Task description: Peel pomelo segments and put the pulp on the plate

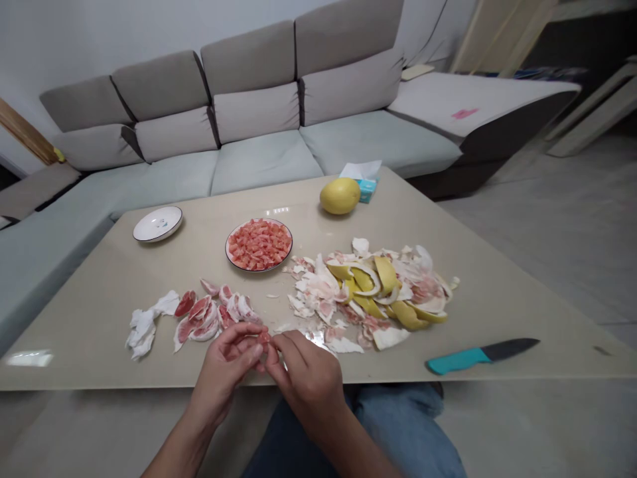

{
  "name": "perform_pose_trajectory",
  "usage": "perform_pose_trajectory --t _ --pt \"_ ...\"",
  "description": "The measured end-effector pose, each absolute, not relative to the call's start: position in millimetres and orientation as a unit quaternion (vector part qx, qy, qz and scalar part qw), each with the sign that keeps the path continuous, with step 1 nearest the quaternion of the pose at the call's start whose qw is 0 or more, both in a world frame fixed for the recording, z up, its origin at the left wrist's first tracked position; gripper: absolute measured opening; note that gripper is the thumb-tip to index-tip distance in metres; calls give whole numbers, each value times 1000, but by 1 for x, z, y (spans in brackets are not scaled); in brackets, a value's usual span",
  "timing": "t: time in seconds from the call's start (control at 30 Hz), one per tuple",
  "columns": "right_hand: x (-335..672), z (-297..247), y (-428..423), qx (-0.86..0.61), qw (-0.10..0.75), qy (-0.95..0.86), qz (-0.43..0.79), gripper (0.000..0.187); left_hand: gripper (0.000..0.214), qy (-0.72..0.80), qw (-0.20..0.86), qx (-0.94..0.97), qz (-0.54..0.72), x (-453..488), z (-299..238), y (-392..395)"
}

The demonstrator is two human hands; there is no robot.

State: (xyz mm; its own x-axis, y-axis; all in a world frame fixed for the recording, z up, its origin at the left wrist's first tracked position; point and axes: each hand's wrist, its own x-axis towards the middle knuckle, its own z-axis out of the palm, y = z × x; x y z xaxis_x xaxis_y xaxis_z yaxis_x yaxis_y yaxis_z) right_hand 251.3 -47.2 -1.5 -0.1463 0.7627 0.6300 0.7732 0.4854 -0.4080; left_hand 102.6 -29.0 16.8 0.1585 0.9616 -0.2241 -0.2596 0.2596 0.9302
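Between the fingertips of my left hand (229,362) and my right hand (308,372) is a small piece of pink pomelo flesh (264,337). Both hands pinch it above the table's near edge. Just beyond my left hand lie several pomelo segments (204,317), pink with white membrane on them. A heap of yellow peel, white pith and membrane scraps (368,285) spreads out past my right hand. Farther back, a dark-rimmed plate (227,254) is piled with peeled pink pomelo pieces (259,243).
A knife with a turquoise handle (460,360) lies near the front right edge, its blade pointing right. Crumpled tissue (143,330) is at left. Toward the back are a white plate (154,226), a whole pomelo (340,196) and a tissue pack (367,190). A sofa (259,162) stands behind the table.
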Motion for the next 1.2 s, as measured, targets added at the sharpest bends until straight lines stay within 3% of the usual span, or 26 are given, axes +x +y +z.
perform_pose_trajectory --t 0.27,0.57,0.8,1.0,1.2 --pt "251 3 -46 -483 449 -752 -32 14 28 448 686 416 395 94 15 -23" --pt "245 4 -47 -469 494 -732 0 17 27 428 687 385 444 97 6 -27" --pt "242 8 -49 -487 564 -638 194 16 26 443 651 389 478 96 8 -29" --pt "241 14 -50 -463 567 -648 210 16 22 449 588 440 509 94 7 -28" --pt "246 16 -49 -497 568 -602 259 12 20 444 595 438 508 92 8 -26"
